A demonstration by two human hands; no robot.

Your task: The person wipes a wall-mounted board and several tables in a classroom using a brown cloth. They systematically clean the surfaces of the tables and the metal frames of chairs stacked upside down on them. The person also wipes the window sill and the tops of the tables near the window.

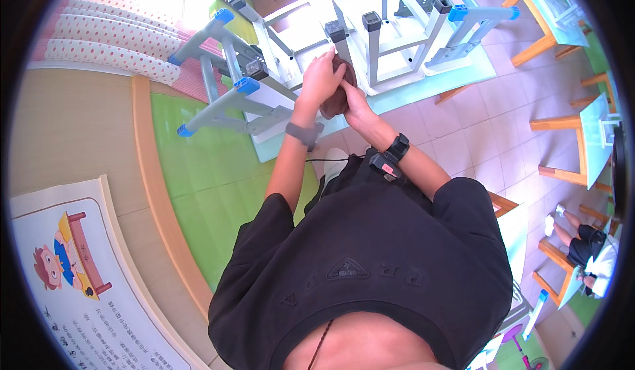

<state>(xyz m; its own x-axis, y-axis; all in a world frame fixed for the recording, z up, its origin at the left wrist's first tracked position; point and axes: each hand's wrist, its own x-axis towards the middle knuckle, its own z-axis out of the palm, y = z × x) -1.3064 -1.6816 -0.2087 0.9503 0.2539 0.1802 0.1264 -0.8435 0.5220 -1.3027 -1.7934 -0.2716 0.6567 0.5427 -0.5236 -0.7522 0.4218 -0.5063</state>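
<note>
A brown, rounded object (pixel 335 103), soft-looking and possibly a leather or cloth pouch, is held between both my hands. My left hand (pixel 318 80) lies over its upper left side with the fingers across the top. From the lower right my right hand (pixel 358 104) grips it, thumb against its near side. My fingers cover much of the object, so its exact kind is hard to tell. Just beyond the hands, an upturned stool's grey metal leg (pixel 342 40) with a dark end cap stands up, close to my left fingertips.
Several upturned stools or chairs with metal frames (pixel 404 47) rest on a pale blue tabletop (pixel 387 103). Blue-capped legs (pixel 218 107) jut out at left. A curtain (pixel 114 42) and a wall poster (pixel 64 266) are leftward. Wooden-legged tables (pixel 560 122) and a seated person (pixel 590 251) are rightward.
</note>
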